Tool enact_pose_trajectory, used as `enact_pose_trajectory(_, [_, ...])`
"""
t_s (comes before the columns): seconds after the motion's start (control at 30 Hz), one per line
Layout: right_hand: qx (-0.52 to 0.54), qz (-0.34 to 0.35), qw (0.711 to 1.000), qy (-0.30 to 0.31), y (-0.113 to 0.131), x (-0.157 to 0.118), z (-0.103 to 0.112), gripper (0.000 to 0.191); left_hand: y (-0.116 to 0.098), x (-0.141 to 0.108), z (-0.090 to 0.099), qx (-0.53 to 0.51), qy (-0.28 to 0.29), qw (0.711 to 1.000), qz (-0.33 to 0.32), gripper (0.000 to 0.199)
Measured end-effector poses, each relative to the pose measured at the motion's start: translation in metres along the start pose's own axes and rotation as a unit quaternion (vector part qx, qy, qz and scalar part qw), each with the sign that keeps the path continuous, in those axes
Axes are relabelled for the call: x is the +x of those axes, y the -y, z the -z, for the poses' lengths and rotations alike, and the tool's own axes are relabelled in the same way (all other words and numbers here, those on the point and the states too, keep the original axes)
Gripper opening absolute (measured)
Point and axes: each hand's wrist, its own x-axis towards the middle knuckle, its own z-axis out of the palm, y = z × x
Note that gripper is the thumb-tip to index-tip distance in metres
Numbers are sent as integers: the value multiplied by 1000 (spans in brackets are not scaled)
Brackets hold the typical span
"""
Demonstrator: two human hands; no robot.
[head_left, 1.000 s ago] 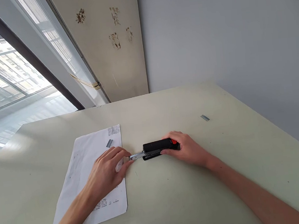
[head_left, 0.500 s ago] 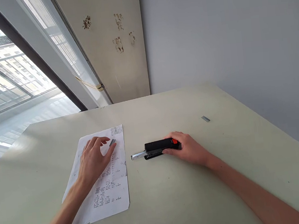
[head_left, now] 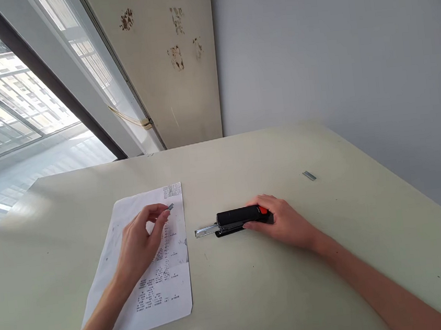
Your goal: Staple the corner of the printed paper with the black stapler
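Over the printed paper sheets (head_left: pixel 170 291), my left hand (head_left: pixel 140 241) pinches a small grey staple strip (head_left: pixel 171 207) between thumb and fingertips, near the sheets' top right. My right hand (head_left: pixel 283 220) is wrapped round the back end of a black stapler (head_left: pixel 236 217) with a red patch. The stapler lies on its base to the right of the paper. Its metal tray (head_left: pixel 207 231) sticks out of the front, pointing left. Whether staples are in the tray cannot be made out.
A second staple strip (head_left: pixel 309 175) lies on the pale table (head_left: pixel 259 308), beyond my right hand. Behind the table stand a grey wall (head_left: pixel 329 43) and a stained beige panel (head_left: pixel 193 99). A window (head_left: pixel 4 98) is at the left.
The fingers of my left hand have closed on the staple strip that lay on the paper. My right hand still holds the stapler; the view has shifted slightly.
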Motion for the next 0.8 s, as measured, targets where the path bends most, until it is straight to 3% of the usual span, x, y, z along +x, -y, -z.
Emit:
enact_pose_trajectory(0.27, [-4, -9, 1000, 11, 0, -1, 0, 28, -8, -15, -10, -136, 49, 989, 1, 36])
enact_pose_trajectory(0.47, [-12, -18, 1000, 13, -2, -2, -1, 27, -11, -22, -12, -153, 84, 985, 6, 32])
enact_pose_trajectory(0.8, [-19, -14, 999, 30, -1, -3, 1, 22, -14, -28, -14, -141, 89, 985, -41, 24])
